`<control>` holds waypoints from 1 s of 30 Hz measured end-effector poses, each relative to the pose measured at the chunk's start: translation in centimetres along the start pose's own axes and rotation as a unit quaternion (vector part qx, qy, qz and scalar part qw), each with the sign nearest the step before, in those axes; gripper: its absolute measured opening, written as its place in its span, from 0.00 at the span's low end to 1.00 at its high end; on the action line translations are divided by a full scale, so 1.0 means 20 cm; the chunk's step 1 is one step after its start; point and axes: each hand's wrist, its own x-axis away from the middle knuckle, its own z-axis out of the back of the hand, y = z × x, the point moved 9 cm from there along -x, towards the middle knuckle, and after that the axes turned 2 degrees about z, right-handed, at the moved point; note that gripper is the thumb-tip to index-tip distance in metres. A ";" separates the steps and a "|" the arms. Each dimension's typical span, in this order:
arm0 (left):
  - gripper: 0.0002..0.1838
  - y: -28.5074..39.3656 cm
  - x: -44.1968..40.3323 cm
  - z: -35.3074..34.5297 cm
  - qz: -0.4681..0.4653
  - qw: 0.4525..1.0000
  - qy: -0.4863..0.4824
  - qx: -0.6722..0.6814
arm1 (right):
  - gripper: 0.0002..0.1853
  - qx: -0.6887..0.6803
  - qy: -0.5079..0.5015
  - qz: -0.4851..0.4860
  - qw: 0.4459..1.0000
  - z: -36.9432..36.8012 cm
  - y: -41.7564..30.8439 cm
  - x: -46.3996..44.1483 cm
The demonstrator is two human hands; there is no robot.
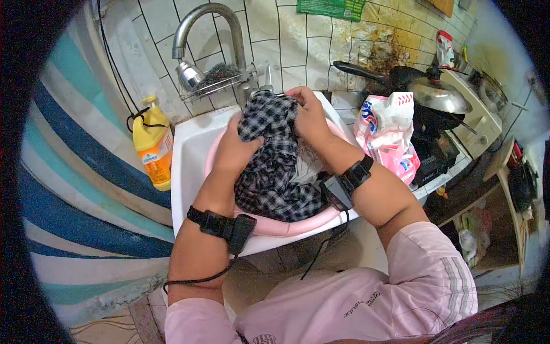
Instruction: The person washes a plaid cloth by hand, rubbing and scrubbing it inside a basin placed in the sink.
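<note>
A black and white checked cloth point(278, 155) lies bunched in a pink basin point(274, 227), which stands in a white sink point(186, 166). Its upper end is lifted near the tap base. My left hand point(236, 146) is closed on the cloth's left side, with the thumb over the fabric. On the upper right, my right hand point(309, 114) pinches the cloth's edge between bent fingers. Beside the checked cloth, a pale cloth point(308, 163) shows in the basin. Parts of the fingers of both hands are hidden by the fabric.
A curved metal faucet point(209, 11) and a wire rack point(212, 87) are behind the sink. At the left stands a yellow bottle point(153, 143). White and pink detergent bags point(387, 129) sit at the right, before a lidded pan point(438, 94) and a long-handled black pan point(366, 73).
</note>
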 end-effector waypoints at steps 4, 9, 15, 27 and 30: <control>0.22 -0.02 -0.02 -0.03 0.024 0.999 -0.047 -0.008 | 0.14 -0.007 -0.027 -0.009 1.000 -0.03 0.01 -0.01; 0.16 -0.01 -0.02 0.15 -0.073 0.979 0.187 -0.018 | 0.13 0.078 -0.071 0.306 0.946 -0.03 -0.44 0.07; 0.12 -0.06 -0.03 0.16 0.031 0.987 0.125 0.099 | 0.07 0.156 -0.281 0.348 0.881 -0.27 -0.58 0.27; 0.27 -0.06 -0.01 -0.16 0.088 0.895 -0.117 0.421 | 0.13 0.540 -0.419 0.077 0.726 -0.32 -0.07 0.30; 0.28 -0.07 -0.01 -0.16 0.096 0.875 -0.109 0.462 | 0.11 0.488 -0.402 0.103 0.768 -0.31 -0.12 0.27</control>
